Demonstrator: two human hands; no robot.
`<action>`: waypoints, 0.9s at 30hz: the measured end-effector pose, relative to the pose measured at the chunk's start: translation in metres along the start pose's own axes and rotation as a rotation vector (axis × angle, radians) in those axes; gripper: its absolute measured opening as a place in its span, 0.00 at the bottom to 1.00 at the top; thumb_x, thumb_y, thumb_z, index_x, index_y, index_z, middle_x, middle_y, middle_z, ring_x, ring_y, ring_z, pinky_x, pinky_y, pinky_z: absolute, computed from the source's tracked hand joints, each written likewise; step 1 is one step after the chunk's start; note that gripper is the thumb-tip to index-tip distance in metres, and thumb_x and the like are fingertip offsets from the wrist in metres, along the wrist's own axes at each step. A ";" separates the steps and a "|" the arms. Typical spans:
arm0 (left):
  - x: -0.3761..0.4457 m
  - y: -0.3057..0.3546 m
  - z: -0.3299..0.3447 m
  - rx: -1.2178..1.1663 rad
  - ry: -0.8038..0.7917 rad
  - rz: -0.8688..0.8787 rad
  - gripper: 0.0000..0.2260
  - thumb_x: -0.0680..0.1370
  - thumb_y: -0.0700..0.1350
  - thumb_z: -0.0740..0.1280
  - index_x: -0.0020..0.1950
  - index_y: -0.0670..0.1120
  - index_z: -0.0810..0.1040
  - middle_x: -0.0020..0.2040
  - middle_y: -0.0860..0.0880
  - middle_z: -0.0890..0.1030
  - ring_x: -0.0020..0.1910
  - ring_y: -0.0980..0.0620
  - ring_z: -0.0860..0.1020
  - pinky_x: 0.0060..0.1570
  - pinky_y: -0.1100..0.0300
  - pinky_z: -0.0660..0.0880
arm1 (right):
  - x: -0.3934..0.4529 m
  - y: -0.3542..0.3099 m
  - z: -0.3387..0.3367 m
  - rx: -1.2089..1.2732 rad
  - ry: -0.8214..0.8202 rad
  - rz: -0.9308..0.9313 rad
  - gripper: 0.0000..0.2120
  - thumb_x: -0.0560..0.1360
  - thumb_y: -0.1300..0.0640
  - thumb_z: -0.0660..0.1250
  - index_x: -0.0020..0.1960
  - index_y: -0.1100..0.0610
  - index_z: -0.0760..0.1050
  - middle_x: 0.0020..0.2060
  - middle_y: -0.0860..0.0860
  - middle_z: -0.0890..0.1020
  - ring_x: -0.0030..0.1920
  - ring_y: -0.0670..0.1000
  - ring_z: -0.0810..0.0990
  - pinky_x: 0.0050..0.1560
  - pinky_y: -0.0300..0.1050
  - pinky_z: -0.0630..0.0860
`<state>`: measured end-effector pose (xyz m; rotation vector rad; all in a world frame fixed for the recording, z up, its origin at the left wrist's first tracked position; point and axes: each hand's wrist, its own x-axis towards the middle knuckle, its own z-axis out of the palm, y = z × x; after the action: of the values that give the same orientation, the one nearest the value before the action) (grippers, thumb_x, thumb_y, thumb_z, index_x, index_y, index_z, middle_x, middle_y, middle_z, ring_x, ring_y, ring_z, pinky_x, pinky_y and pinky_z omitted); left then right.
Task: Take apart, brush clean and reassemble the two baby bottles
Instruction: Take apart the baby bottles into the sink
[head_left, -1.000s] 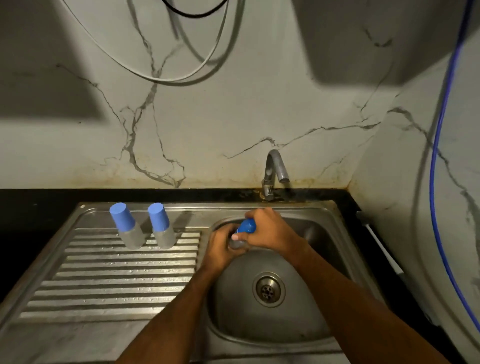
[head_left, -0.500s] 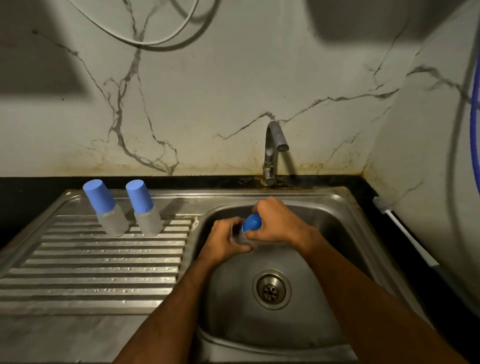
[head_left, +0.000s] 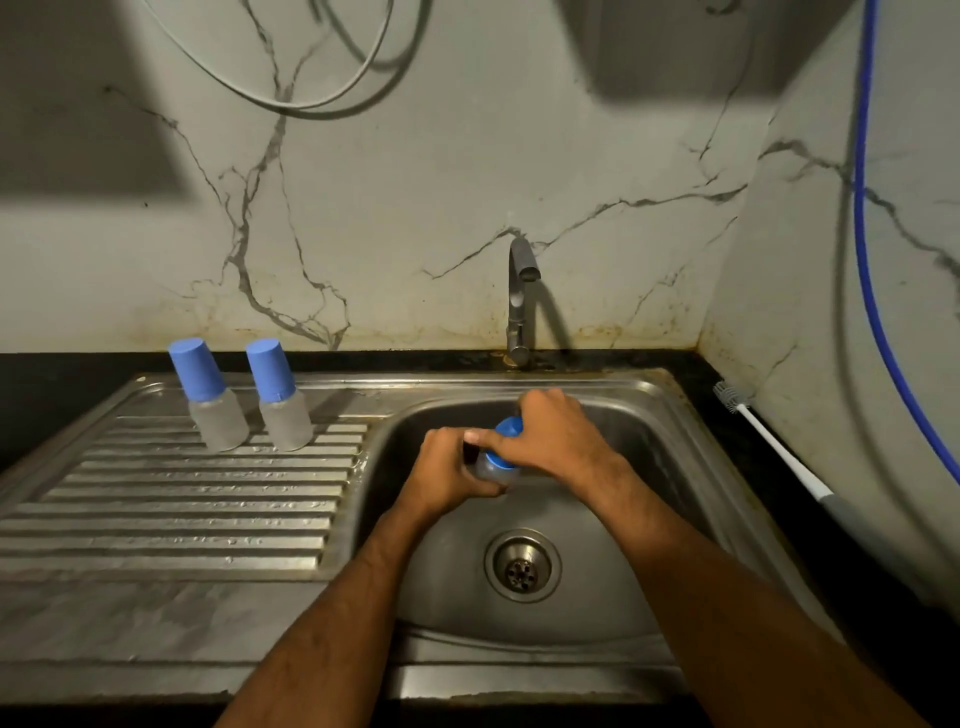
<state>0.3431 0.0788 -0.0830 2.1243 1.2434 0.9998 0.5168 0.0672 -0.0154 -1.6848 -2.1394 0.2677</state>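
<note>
On the ribbed draining board at the left, two capped bottles stand side by side, both with blue caps. Over the sink bowl, the left hand is curled round the clear body of a third bottle, while the right hand grips its blue cap from above. The tap stands behind them. At the far right, a white-handled bottle brush lies on the dark worktop.

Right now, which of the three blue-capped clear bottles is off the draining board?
The blue-capped clear bottle over the sink basin, gripped by left hand and right hand.
</note>
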 end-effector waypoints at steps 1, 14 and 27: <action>0.000 0.001 0.002 0.006 0.001 0.003 0.21 0.62 0.47 0.83 0.53 0.53 0.83 0.46 0.58 0.85 0.47 0.64 0.82 0.49 0.62 0.81 | 0.001 -0.004 0.000 -0.025 0.008 0.026 0.28 0.69 0.29 0.70 0.35 0.53 0.70 0.31 0.50 0.75 0.32 0.48 0.73 0.32 0.41 0.71; 0.009 -0.019 0.000 -0.056 0.014 -0.065 0.20 0.65 0.48 0.82 0.54 0.55 0.84 0.46 0.58 0.86 0.47 0.65 0.83 0.52 0.59 0.81 | 0.016 0.012 -0.098 -0.134 -0.061 -0.131 0.27 0.69 0.51 0.80 0.65 0.54 0.79 0.59 0.51 0.83 0.58 0.49 0.80 0.56 0.39 0.72; 0.027 -0.026 -0.001 -0.045 0.286 -0.170 0.26 0.68 0.47 0.80 0.64 0.49 0.78 0.56 0.56 0.81 0.52 0.62 0.79 0.51 0.71 0.75 | 0.027 0.119 0.061 -0.421 -0.375 0.242 0.17 0.79 0.58 0.67 0.66 0.59 0.74 0.66 0.58 0.76 0.65 0.58 0.77 0.66 0.47 0.74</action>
<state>0.3370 0.1149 -0.0918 1.8514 1.4927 1.2731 0.5907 0.1297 -0.1117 -2.2956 -2.3782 0.2263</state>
